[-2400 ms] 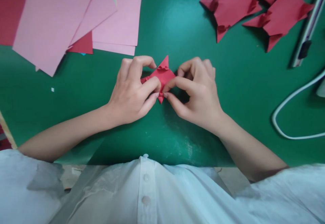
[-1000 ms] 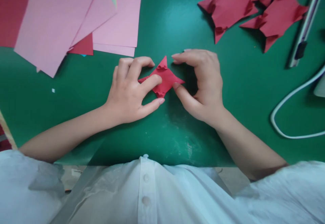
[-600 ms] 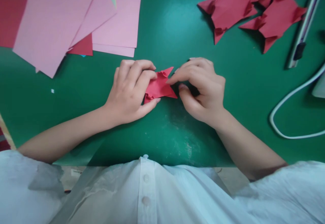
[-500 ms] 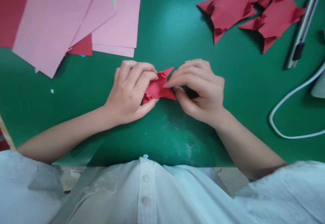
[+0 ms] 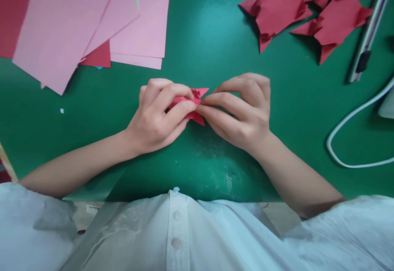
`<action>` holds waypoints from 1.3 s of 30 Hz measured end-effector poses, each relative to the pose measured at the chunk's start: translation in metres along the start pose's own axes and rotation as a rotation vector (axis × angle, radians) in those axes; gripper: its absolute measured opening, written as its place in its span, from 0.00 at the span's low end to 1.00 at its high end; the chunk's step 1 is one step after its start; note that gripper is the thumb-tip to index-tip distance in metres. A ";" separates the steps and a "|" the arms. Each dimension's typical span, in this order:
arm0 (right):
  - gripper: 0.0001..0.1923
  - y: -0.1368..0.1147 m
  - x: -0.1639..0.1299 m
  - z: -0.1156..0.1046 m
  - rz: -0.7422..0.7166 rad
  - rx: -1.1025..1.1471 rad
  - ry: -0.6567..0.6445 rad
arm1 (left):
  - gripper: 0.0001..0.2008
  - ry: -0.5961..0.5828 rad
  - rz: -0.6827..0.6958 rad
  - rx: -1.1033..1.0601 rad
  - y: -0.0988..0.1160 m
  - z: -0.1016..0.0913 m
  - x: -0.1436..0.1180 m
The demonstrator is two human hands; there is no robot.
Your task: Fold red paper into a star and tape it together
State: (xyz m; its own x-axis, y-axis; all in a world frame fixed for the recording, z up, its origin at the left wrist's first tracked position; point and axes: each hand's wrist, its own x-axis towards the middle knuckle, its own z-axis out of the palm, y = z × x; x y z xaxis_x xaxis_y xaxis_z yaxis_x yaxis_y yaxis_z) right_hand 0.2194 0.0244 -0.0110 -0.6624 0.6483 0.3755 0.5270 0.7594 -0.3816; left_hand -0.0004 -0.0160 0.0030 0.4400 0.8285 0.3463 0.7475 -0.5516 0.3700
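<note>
A green table [image 5: 200,29] fills the view, with the person's white shirt along the bottom edge. At the centre of the frame the left hand [image 5: 155,115] and the right hand [image 5: 243,109] meet, fingertips together, both pinched on a small folded red paper piece [image 5: 197,94] held just above the surface; only its upper tip and a lower corner show between the fingers. Loose pink sheets [image 5: 70,21] lie at the upper left, finished red folded pieces [image 5: 304,8] at the upper right, and a white cable [image 5: 344,140] curves at the right edge. The risk I see is in the pinch itself: the paper is small and already layered, so pressing unevenly could set a crooked crease or crush the little tips, and a hard pull between the two hands could tear it.
</note>
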 end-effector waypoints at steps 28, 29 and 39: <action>0.19 0.003 0.015 -0.010 0.046 0.097 -0.238 | 0.05 0.023 0.086 0.098 -0.002 0.001 -0.003; 0.19 0.003 0.015 -0.011 0.047 0.106 -0.254 | 0.04 0.031 0.109 0.098 -0.002 0.000 -0.002; 0.18 0.006 0.010 -0.007 0.013 -0.001 -0.225 | 0.06 0.014 0.230 0.151 -0.013 0.000 -0.002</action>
State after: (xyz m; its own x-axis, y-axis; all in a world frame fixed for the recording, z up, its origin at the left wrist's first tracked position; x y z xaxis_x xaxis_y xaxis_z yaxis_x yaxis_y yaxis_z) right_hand 0.2193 0.0361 -0.0038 -0.7574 0.6298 0.1726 0.5370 0.7511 -0.3841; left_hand -0.0111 -0.0109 -0.0022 0.6009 0.6812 0.4182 0.6950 -0.7037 0.1475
